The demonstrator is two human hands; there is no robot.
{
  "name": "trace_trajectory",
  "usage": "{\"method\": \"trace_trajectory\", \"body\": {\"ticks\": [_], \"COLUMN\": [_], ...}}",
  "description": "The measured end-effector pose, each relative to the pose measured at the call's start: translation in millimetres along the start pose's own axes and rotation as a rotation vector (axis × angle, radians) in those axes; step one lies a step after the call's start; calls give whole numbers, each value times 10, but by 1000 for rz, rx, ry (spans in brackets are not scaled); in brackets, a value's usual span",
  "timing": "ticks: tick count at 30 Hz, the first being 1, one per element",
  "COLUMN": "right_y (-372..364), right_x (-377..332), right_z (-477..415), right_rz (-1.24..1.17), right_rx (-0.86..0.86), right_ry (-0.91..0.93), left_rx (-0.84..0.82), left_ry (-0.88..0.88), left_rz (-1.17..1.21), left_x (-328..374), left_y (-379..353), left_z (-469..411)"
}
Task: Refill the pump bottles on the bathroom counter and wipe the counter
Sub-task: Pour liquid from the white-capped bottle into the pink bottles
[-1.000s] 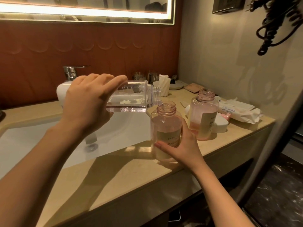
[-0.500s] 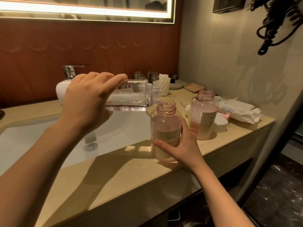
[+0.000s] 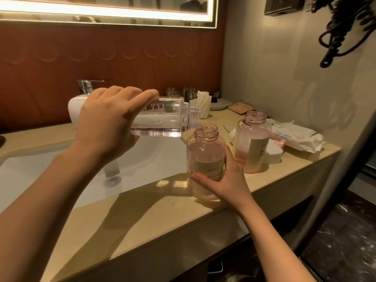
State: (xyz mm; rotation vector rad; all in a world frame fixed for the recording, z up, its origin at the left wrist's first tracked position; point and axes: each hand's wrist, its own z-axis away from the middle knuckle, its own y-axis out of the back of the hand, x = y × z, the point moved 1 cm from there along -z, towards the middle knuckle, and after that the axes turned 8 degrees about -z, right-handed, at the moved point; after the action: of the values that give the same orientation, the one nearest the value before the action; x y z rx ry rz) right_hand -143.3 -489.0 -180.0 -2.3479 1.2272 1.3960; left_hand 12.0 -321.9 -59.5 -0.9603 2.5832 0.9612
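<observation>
Left hand (image 3: pixel 105 127) gripping tipped clear bottle (image 3: pixel 162 121), pouring into near pink bottle (image 3: pixel 205 159), right hand (image 3: pixel 225 180) holding it on counter (image 3: pixel 142 212)

BATHROOM VANITY: A backlit rectangular wall mirror (image 3: pixel 101 9) glows at eleven o'clock above a red-brown wall panel embossed with scallops (image 3: pixel 101 58). At nine o'clock a white sunken washbasin (image 3: pixel 50 169) with a round metal drain (image 3: pixel 112 181) sits in a beige polished stone counter (image 3: pixel 142 216), with a chrome lever tap (image 3: pixel 85 85) at its back edge. At one o'clock a black coiled appliance cord (image 3: pixel 341 31) hangs on the pale side wall. A white soft pack printed "Pure Water Wet Wipes" (image 3: pixel 293 133) lies at three o'clock, and small steel cups (image 3: pixel 172 92) stand at twelve o'clock.
</observation>
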Motion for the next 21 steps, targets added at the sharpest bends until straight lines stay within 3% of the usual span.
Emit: {"method": "trace_trajectory", "body": {"ticks": [21], "right_y": [4], "right_x": [-20], "right_z": [1], "right_rz": [10], "right_rx": [-3], "right_ry": [-1], "left_rx": [-8], "left_ry": [-7], "left_rz": [-14], "left_x": [-10], "left_y": [14], "left_z": [-4]}}
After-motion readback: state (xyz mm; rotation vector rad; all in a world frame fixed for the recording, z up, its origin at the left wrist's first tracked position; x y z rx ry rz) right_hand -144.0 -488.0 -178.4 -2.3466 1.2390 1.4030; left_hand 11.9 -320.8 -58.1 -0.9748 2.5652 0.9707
